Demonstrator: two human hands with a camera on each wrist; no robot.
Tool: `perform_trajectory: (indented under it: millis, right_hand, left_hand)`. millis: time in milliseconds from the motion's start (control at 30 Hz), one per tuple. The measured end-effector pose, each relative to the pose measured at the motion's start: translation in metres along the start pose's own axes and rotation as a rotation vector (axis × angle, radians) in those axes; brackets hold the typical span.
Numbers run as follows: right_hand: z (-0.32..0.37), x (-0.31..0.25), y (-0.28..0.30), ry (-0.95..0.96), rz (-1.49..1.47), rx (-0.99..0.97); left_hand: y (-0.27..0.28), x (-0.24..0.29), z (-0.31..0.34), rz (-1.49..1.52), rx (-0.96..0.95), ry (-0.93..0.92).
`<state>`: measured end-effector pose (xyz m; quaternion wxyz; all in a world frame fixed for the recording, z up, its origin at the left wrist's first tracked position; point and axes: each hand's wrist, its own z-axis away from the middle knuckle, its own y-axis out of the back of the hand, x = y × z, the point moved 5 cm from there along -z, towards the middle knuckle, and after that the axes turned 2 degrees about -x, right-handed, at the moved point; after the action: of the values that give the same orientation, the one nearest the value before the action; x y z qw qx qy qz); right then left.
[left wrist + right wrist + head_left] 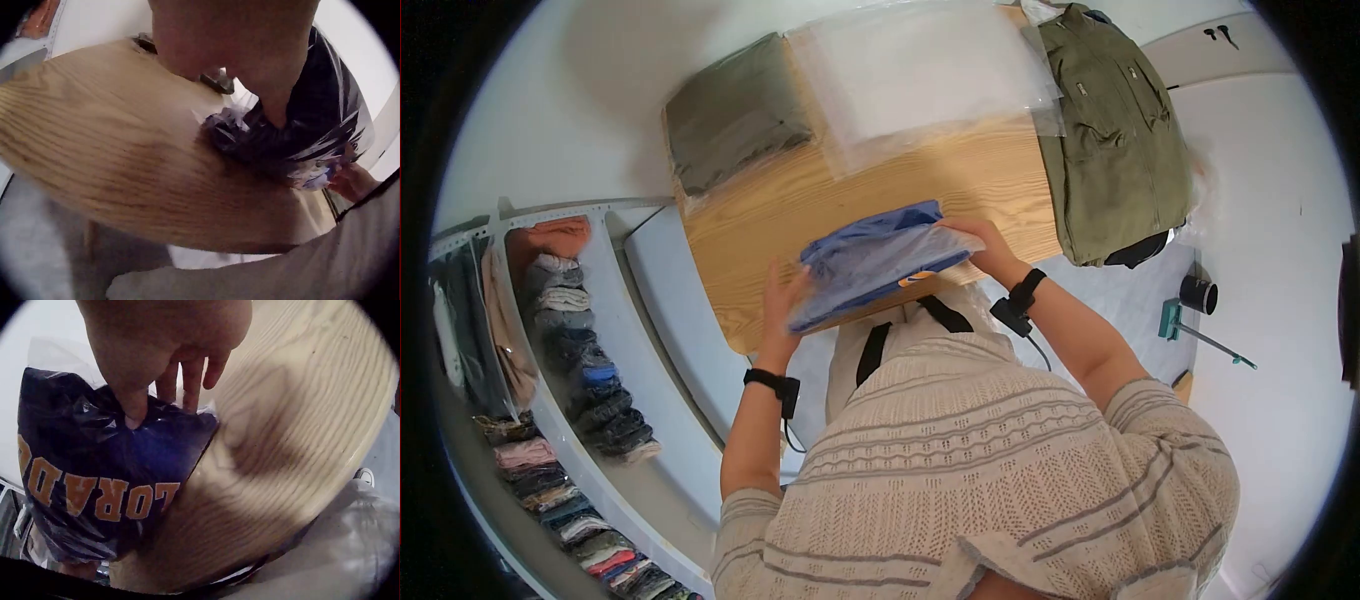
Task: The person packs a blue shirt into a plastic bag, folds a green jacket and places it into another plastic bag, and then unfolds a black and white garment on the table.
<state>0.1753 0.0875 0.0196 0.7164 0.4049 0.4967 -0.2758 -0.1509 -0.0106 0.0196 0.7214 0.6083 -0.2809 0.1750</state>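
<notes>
A folded blue garment in a clear plastic bag [880,255] is held between both hands, tilted at the table's near edge. Orange letters run across the bagged garment [119,469] in the right wrist view. My left hand [782,305] grips its left end; in the left wrist view that hand [237,44] has its thumb against the plastic. At the other end my right hand [980,245] pinches the bag's edge. Its thumb lies on the printed side in the right wrist view, the fingers of the hand [169,350] reaching behind the edge.
On the wooden table [960,185] lie a dark bagged garment [735,115] at back left, clear plastic bags [920,75] at the back and an olive jacket [1110,140] at the right. Shelves of folded clothes [590,370] stand to the left. A teal-headed broom [1170,318] is at right.
</notes>
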Motion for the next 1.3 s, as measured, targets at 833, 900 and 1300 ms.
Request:
perform_trajectory:
  millis: [833,900,1300]
  right_hand:
    - [-0.027,0.055,-0.040,-0.500,-0.826,-0.053]
    - [-0.026,0.058,-0.046,-0.526,-0.886,-0.089]
    - [-0.023,0.063,-0.037,-0.614,-0.619,-0.036]
  left_hand:
    - [-0.049,-0.033,-0.006,1.330,0.018,0.599]
    - [-0.050,-0.037,-0.009,1.319,0.107,0.692]
    - [-0.059,-0.044,-0.011,1.331,0.188,0.799]
